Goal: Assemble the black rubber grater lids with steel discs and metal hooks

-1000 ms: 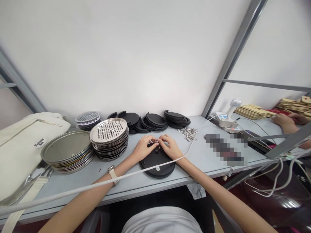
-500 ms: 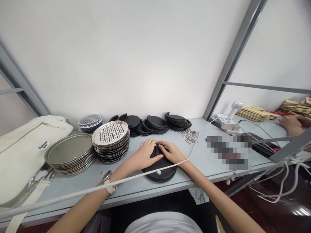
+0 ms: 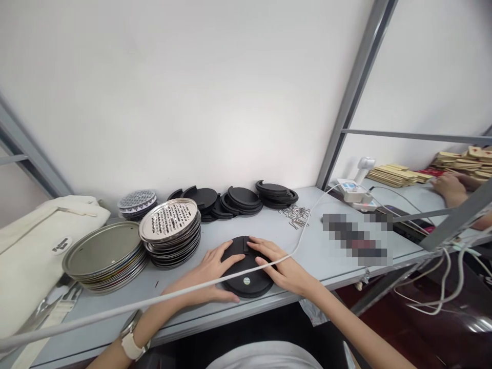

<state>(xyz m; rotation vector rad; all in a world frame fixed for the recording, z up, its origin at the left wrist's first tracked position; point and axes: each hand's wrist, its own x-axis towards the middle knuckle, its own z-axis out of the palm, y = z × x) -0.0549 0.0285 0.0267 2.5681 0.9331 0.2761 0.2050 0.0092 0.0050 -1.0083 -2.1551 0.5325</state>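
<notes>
the black disc (image 3: 248,262) lies flat on the table (image 3: 307,284) between both hands, its small tab (image 3: 245,246) lying flat, seemingly in place. the left hand (image 3: 211,269) rests at its left edge, fingers spread wide; the right hand (image 3: 286,269) lies over the other side, fingers loosely open; neither grips anything. this piece looks nearly done, though whether it bears a metal piece i cannot tell. notched discs (image 3: 243,196) and loose metal pieces (image 3: 296,215) behind appear left to handle.
</notes>
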